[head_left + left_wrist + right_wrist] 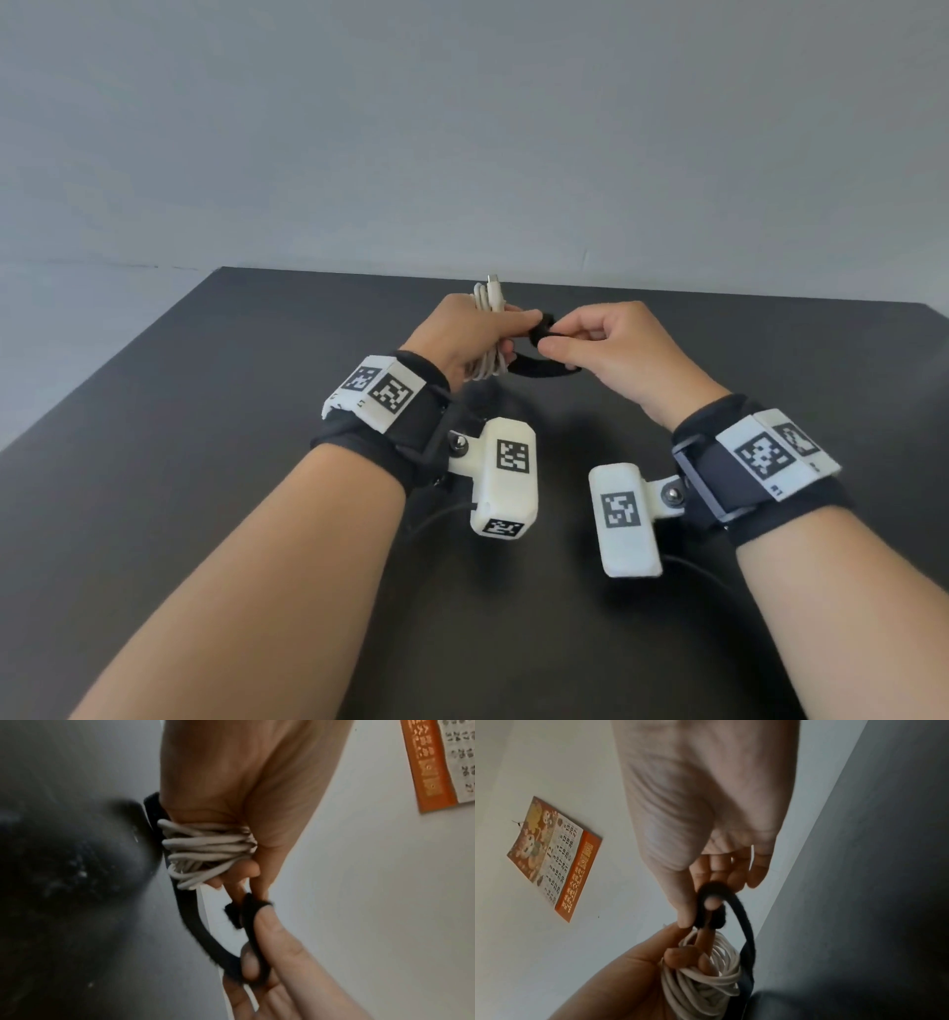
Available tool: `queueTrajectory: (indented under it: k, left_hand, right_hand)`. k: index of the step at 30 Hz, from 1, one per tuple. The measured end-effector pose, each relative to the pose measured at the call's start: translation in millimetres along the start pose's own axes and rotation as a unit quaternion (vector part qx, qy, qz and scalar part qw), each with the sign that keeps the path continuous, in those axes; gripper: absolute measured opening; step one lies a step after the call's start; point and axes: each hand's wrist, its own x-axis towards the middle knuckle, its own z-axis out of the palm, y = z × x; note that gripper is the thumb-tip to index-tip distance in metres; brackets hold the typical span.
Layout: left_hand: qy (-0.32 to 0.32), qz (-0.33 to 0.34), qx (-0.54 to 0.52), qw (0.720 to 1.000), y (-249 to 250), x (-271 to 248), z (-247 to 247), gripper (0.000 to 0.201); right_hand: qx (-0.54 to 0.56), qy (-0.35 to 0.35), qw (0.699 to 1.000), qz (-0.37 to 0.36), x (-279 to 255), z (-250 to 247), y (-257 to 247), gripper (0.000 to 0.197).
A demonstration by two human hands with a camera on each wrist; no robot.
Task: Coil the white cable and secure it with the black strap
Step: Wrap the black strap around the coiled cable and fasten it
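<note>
The white cable (487,329) is wound into a bundle of several loops, and my left hand (464,339) grips it above the dark table (205,411). Its plug end sticks up past my fingers. The loops show close up as the white cable (205,850) and white cable (706,981). The black strap (539,367) curves out from under the bundle toward my right hand (590,339). My right thumb and forefinger pinch the strap's folded end. From the wrists the black strap (205,935) and black strap (741,914) show as a loop between both hands.
A calendar (554,860) with an orange border hangs on the pale wall behind; part of the calendar (442,760) also appears in the left wrist view. The table's far edge (565,285) runs just beyond my hands.
</note>
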Motion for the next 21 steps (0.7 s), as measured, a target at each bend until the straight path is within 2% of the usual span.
queueTrajectory:
  k: [3,8,13,21]
  left_hand:
    - [-0.014,-0.001,-0.048,0.999,-2.8,3.1,-0.3,0.014]
    - [0.010,-0.004,-0.130,0.991,-8.5,7.5,-1.3,0.016]
    - [-0.015,0.001,-0.188,0.982,-10.9,9.5,-3.9,0.018]
    - [0.108,0.039,-0.193,0.974,-14.8,-0.4,-18.0,0.020]
  right_hand:
    - [0.012,0.004,1.000,0.007,-0.7,-2.6,7.0,0.008]
    - [0.040,-0.031,0.999,0.018,-2.9,-0.8,13.5,0.020]
    - [0.046,-0.056,0.996,0.050,-2.4,1.0,10.6,0.022]
    - [0.034,-0.082,0.995,0.051,-13.4,-12.3,11.2,0.012]
